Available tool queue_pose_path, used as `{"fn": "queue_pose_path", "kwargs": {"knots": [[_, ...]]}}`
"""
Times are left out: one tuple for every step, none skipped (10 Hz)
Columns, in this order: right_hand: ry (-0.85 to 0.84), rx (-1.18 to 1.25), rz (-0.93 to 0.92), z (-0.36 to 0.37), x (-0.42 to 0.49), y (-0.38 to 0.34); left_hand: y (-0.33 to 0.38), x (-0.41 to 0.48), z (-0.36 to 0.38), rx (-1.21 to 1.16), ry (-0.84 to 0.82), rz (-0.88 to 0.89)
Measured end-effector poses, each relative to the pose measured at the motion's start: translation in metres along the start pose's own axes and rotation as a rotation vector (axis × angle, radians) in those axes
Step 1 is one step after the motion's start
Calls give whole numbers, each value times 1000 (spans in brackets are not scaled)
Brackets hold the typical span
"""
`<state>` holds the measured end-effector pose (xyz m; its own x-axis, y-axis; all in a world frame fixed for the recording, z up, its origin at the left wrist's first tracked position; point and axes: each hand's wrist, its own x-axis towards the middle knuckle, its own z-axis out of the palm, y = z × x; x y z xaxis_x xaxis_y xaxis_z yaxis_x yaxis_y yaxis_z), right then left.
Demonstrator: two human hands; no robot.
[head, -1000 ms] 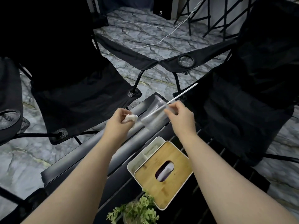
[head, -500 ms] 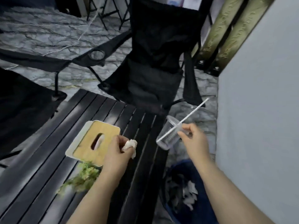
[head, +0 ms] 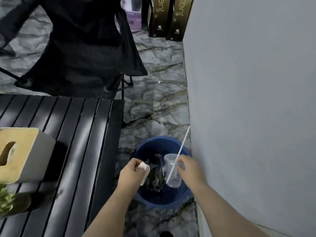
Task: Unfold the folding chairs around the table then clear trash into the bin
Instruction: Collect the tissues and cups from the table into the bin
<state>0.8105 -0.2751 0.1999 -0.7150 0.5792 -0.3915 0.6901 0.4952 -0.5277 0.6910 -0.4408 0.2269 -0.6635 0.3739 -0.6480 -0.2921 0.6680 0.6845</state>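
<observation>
The left hand point(head: 130, 172) is clenching a crumpled white tissue point(head: 144, 167), which is protruding from the fingers point(head: 136, 164) over the left rim of the blue bin point(head: 160, 201). The right hand point(head: 191, 166) is gripping a clear plastic cup point(head: 171, 171), tilted, directly above the bin opening; a white straw point(head: 182, 147) is projecting up from the cup. The bin is standing on the floor between the black tabletop point(head: 82, 142) and the wall point(head: 253, 100).

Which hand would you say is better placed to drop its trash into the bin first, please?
Probably right: the right hand holds the clear plastic cup over the round blue bin; the left hand with its crumpled white tissue hovers at its rim.
</observation>
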Motion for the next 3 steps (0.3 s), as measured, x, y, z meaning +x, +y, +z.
{"fn": "queue_pose_path", "kwargs": {"knots": [[19, 4, 3, 5, 3, 12, -1, 13, 22, 83, -9, 5], [-8, 8, -5, 8, 8, 20, -7, 27, 41, 77, -69, -3], [-7, 79, 21, 9, 13, 24, -12, 34, 45, 91, -94, -32]]}}
